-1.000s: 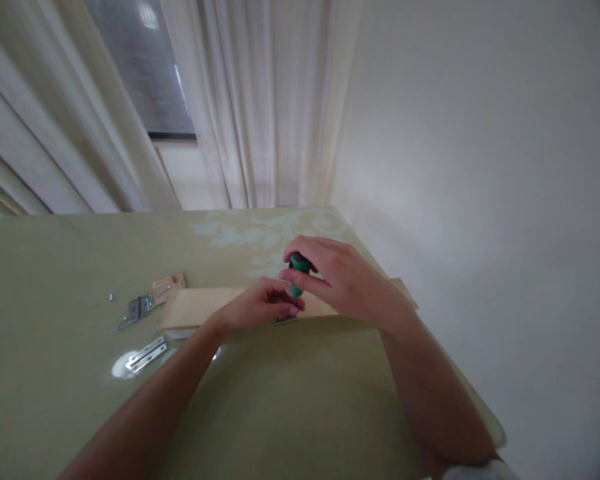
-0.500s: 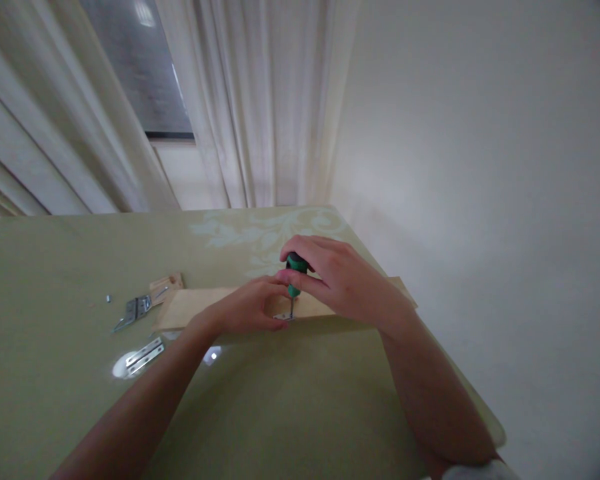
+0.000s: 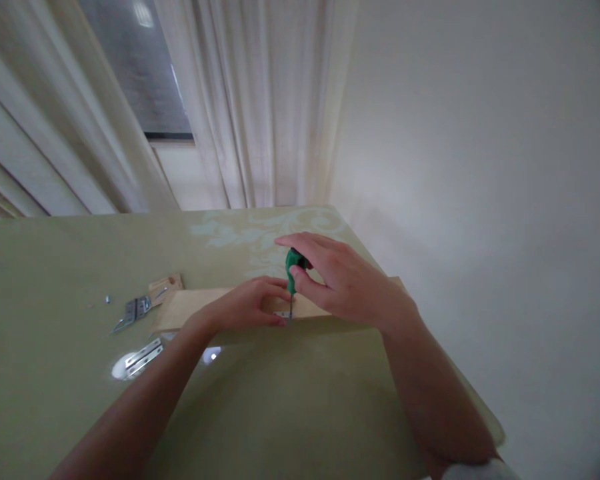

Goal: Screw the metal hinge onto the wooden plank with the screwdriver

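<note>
A green and black screwdriver stands nearly upright, its tip down at a small metal hinge on the near edge of a long wooden board. My right hand is closed around the handle from the right, with thumb against it and the index finger stretched out over the top. On the board lies my left hand, bent over it, thumb by the hinge and fingers behind it, gripping the board there. Whether a screw sits under the tip is too small to tell.
Two silver hinge plates lie on the green table left of my forearm. Further back are a metal hinge, a small wooden piece and a tiny screw. A wall runs along the right side.
My right index finger has straightened away from the screwdriver's top, and the thumb has shifted on the handle. The left hand stays at the hinge almost unmoved.
</note>
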The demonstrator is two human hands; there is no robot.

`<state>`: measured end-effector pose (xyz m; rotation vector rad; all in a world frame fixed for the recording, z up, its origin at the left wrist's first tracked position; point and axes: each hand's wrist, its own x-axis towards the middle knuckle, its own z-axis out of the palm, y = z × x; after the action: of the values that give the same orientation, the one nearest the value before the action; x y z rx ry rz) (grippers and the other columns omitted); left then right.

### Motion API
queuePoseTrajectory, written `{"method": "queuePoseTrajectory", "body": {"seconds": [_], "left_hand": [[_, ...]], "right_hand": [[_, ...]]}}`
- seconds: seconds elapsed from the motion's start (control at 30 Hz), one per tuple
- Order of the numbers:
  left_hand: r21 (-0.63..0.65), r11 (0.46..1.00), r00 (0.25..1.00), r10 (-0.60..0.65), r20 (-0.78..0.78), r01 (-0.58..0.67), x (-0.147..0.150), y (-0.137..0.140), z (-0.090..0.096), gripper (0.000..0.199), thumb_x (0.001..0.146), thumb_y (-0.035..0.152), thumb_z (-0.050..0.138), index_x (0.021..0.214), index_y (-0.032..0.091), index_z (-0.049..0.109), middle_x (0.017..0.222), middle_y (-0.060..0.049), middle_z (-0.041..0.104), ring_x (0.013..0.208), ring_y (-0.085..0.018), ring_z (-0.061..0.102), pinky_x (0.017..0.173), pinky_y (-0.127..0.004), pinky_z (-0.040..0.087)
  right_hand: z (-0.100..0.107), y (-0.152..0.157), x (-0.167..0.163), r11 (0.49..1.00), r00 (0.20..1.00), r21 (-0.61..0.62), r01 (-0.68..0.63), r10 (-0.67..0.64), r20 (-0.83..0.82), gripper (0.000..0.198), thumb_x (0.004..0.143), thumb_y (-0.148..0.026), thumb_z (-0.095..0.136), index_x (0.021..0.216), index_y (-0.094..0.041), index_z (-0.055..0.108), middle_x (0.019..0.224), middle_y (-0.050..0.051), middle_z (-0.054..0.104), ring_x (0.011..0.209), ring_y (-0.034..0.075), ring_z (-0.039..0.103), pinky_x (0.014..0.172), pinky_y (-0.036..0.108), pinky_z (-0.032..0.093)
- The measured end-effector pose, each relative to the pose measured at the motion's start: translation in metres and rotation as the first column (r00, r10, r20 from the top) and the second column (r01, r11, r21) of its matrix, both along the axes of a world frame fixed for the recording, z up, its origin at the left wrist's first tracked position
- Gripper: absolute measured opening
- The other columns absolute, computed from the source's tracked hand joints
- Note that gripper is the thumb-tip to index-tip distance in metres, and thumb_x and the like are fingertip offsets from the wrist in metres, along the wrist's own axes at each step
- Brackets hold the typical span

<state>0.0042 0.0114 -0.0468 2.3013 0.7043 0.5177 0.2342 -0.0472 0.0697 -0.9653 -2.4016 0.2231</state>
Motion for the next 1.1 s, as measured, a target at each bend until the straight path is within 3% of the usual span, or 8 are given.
{"method": "queuePoseTrajectory", "body": {"seconds": [0.2, 0.3, 0.4, 0.6, 0.7, 0.8, 1.0, 1.1], "left_hand": [[-0.134, 0.991, 0.991, 0.041, 0.124, -0.024, 0.01, -0.01, 0.009, 0.035, 0.095, 0.033, 0.075, 0.129, 0.023, 0.077, 0.124, -0.008, 0.078, 0.113, -0.027, 0.07, 0.102, -0.038, 0.054], [-0.227, 0.974, 0.983, 0.067, 0.171, -0.027, 0.016, -0.015, 0.008, 0.028, 0.101, 0.033, 0.065, 0.123, 0.021, 0.08, 0.109, -0.006, 0.081, 0.101, -0.023, 0.073, 0.092, -0.033, 0.057], [-0.302, 0.953, 0.969, 0.056, 0.242, 0.021, 0.022, -0.015, 0.0, 0.024, 0.102, 0.031, 0.063, 0.106, 0.018, 0.083, 0.097, -0.006, 0.081, 0.094, -0.021, 0.074, 0.086, -0.03, 0.058], [-0.405, 0.914, 0.95, 0.146, 0.277, -0.022, 0.028, -0.017, -0.007, 0.018, 0.094, 0.029, 0.072, 0.093, 0.015, 0.083, 0.09, -0.007, 0.081, 0.08, -0.017, 0.072, 0.072, -0.025, 0.053], [-0.412, 0.911, 0.965, 0.127, 0.227, -0.023, 0.025, -0.016, -0.003, 0.017, 0.094, 0.029, 0.073, 0.097, 0.015, 0.083, 0.091, -0.007, 0.082, 0.08, -0.017, 0.071, 0.071, -0.025, 0.053], [-0.371, 0.928, 0.971, 0.047, 0.234, 0.044, 0.02, -0.013, -0.002, 0.022, 0.098, 0.031, 0.069, 0.108, 0.016, 0.082, 0.102, -0.008, 0.083, 0.092, -0.02, 0.074, 0.08, -0.028, 0.057], [-0.34, 0.94, 0.956, 0.094, 0.279, 0.007, 0.023, -0.011, -0.008, 0.02, 0.097, 0.029, 0.069, 0.1, 0.015, 0.083, 0.096, -0.007, 0.082, 0.088, -0.019, 0.074, 0.08, -0.028, 0.058], [-0.377, 0.926, 0.959, 0.123, 0.257, -0.017, 0.024, -0.012, -0.008, 0.02, 0.096, 0.031, 0.071, 0.099, 0.015, 0.083, 0.095, -0.007, 0.082, 0.085, -0.018, 0.074, 0.078, -0.027, 0.058]], "right_hand": [[-0.001, 0.004, -0.008, 0.955, 0.946, 0.107, 0.278, -0.292, 0.144, 0.033, 0.107, -0.055, 0.057, 0.105, -0.022, 0.064, 0.088, 0.005, 0.074, 0.078, 0.022, 0.065, 0.068, 0.032, 0.039], [0.0, 0.002, -0.008, 0.982, 0.976, 0.079, 0.172, -0.181, 0.125, 0.019, 0.111, -0.037, 0.054, 0.118, -0.023, 0.063, 0.106, 0.006, 0.076, 0.096, 0.023, 0.068, 0.077, 0.032, 0.044], [0.0, 0.0, -0.006, 0.994, 0.99, 0.069, 0.089, -0.096, 0.107, 0.026, 0.109, -0.025, 0.051, 0.134, -0.021, 0.057, 0.126, 0.01, 0.073, 0.115, 0.025, 0.066, 0.09, 0.034, 0.046], [0.0, 0.002, -0.007, 0.948, 0.942, 0.128, 0.291, -0.307, 0.134, 0.038, 0.105, -0.059, 0.06, 0.106, -0.021, 0.066, 0.093, 0.006, 0.075, 0.084, 0.026, 0.07, 0.072, 0.035, 0.044], [0.0, 0.002, -0.006, 0.984, 0.985, 0.092, 0.151, -0.157, 0.072, 0.021, 0.106, -0.041, 0.064, 0.115, -0.022, 0.064, 0.107, 0.006, 0.076, 0.101, 0.025, 0.07, 0.085, 0.034, 0.048], [0.0, 0.0, -0.006, 0.995, 0.998, 0.084, 0.055, -0.058, 0.032, 0.025, 0.107, -0.026, 0.06, 0.131, -0.02, 0.058, 0.127, 0.009, 0.072, 0.119, 0.024, 0.065, 0.097, 0.033, 0.047], [-0.001, -0.001, -0.009, 0.932, 0.931, 0.187, 0.311, -0.338, 0.139, 0.043, 0.104, -0.063, 0.057, 0.101, -0.021, 0.066, 0.088, 0.005, 0.074, 0.081, 0.025, 0.069, 0.068, 0.034, 0.041], [-0.001, 0.002, -0.009, 0.956, 0.958, 0.148, 0.252, -0.268, 0.099, 0.037, 0.107, -0.057, 0.058, 0.102, -0.021, 0.065, 0.089, 0.003, 0.074, 0.082, 0.023, 0.069, 0.071, 0.032, 0.043]]}}
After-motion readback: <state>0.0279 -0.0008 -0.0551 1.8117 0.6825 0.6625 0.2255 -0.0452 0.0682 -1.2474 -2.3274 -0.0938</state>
